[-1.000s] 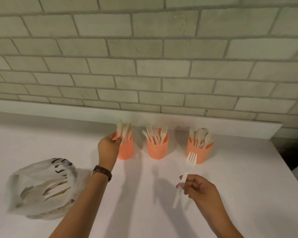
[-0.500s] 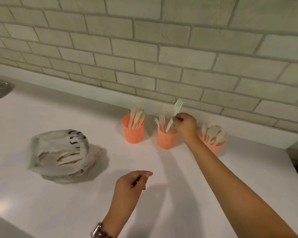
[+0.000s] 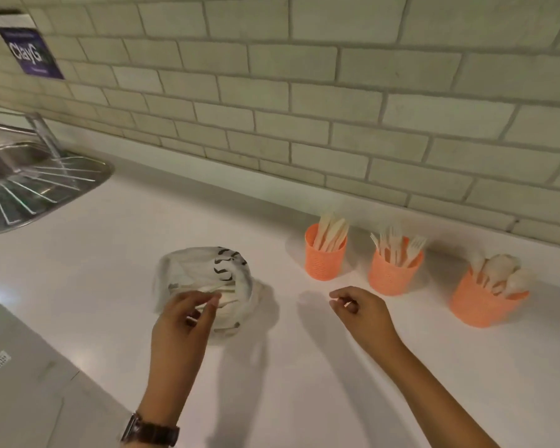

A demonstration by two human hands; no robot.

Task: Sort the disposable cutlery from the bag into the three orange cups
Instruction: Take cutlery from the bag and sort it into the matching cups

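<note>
Head view: the left hand (image 3: 185, 315) sits at the end of a forearm that runs up from the near edge of the bench (image 3: 94, 253), a dark-strapped watch (image 3: 152, 431) at the wrist. The palm is turned down, with fingers and thumb bent together at the mouth of the bag (image 3: 175, 273). The fingertips are at the pale cutlery (image 3: 222, 287) lying inside, but blur hides whether the grip has closed on a piece, so I cannot tell. Just right of the bag, the right hand (image 3: 359, 310) hangs over the bench, its forearm slanting in from the lower right. Thumb and forefinger point back toward the bag and the other fingers are loosely curled under. Its grip is slack and holds nothing.

Well to the left of the bag, a steel sink (image 3: 46, 179) with a ribbed drainer is set into the smooth white bench. The bag itself is thin, crinkled, translucent plastic with dark markings near its rim, slumped and gaping.

To the right of the bag, past the right hand, three orange cups with finely textured sides stand in a row below the pale tiled wall (image 3: 304, 92). The knife cup (image 3: 325, 263), nearest the bag, holds flat cream knives. The fork cup (image 3: 390, 276) comes next, with white tines splayed above its rim. The spoon cup (image 3: 479, 305), farthest from the bag, is crowded with rounded bowls.
</note>
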